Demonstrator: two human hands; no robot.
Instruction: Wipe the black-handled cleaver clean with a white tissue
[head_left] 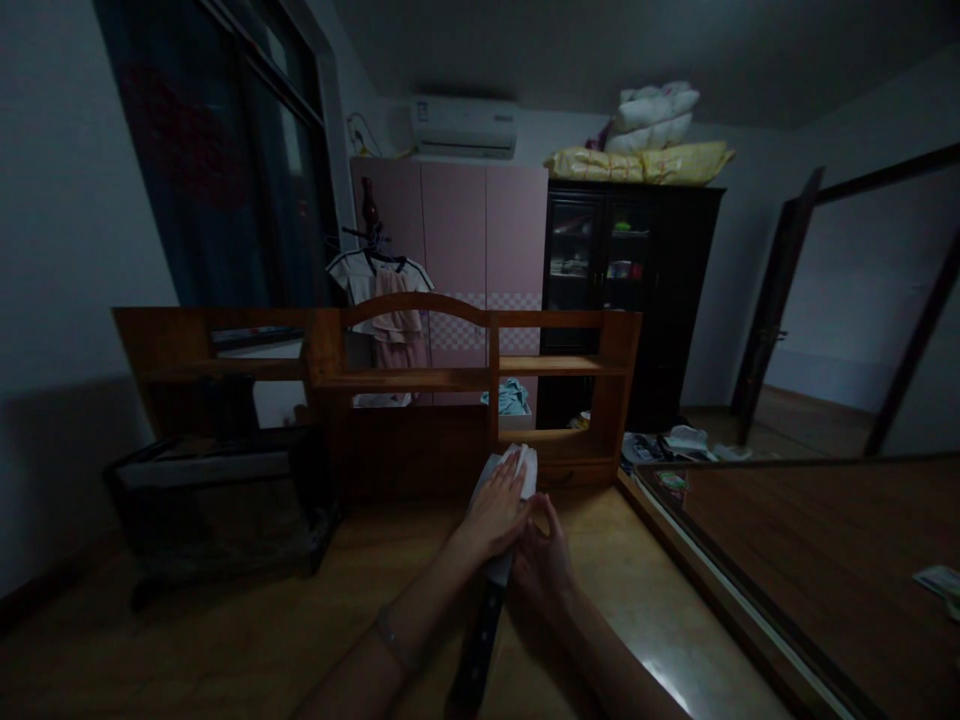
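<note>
A kitchen knife [481, 635] with a black riveted handle lies lengthwise in front of me, its handle toward my body. White paper or tissue [529, 468] covers part of its blade at the far end. My left hand [496, 508] lies flat over the blade and the white sheet, fingers stretched forward. Close beside it on the right, my right hand [546, 552] is curled, thumb and forefinger pinched at the near edge of the white sheet. The left hand and dim light hide much of the blade.
Under my hands is a wooden tabletop [375, 600] with a wooden shelf unit [420, 382] along its back. A dark glass-sided box [217, 510] stands at the left. To the right, past a raised edge [720, 580], is another brown surface [825, 550].
</note>
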